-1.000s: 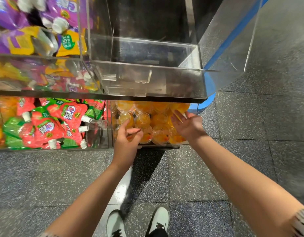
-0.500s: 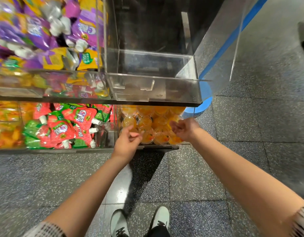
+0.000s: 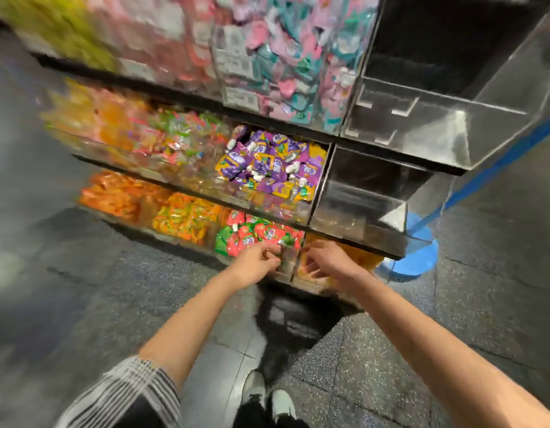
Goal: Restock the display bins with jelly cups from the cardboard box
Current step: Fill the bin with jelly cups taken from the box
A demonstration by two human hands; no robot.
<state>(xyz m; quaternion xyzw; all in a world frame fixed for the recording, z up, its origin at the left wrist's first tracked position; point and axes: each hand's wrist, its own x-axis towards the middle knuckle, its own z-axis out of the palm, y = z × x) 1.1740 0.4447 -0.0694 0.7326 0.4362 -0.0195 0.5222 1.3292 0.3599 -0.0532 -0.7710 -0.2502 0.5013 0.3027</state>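
**Ana:** Two hands are out at the bottom tier. The left hand (image 3: 257, 263) has its fingers curled in, the tips meeting near the divider between bins; motion blur keeps me from saying whether anything is pinched there.

**Ben:** And the other one?

**Ana:** The right hand (image 3: 324, 261) hangs over the front of the lowest right bin (image 3: 317, 284), fingers bent downward toward the jelly cups (image 3: 364, 261), which show as an orange mass inside. I can't tell if it grasps a cup or only touches the pile.

**Ben:** Why both hands at that one spot?

**Ana:** My guess is that they are settling the cups so they sit behind the clear front lip. That bin is low and shaded by the tier above, so the person leans in with both arms stretched.

**Ben:** What lies beyond?

**Ana:** Just left of the cups, red and green spouted pouches (image 3: 255, 234). One tier up, purple and yellow pouches (image 3: 272, 165), with a clear bare bin (image 3: 364, 196) beside them, and another clear bin (image 3: 422, 125) above that. Those two look like the ones left to fill.

**Ben:** The cardboard box?

**Ana:** Not in view. Only grey floor tiles and the person's shoes (image 3: 269, 396) below.
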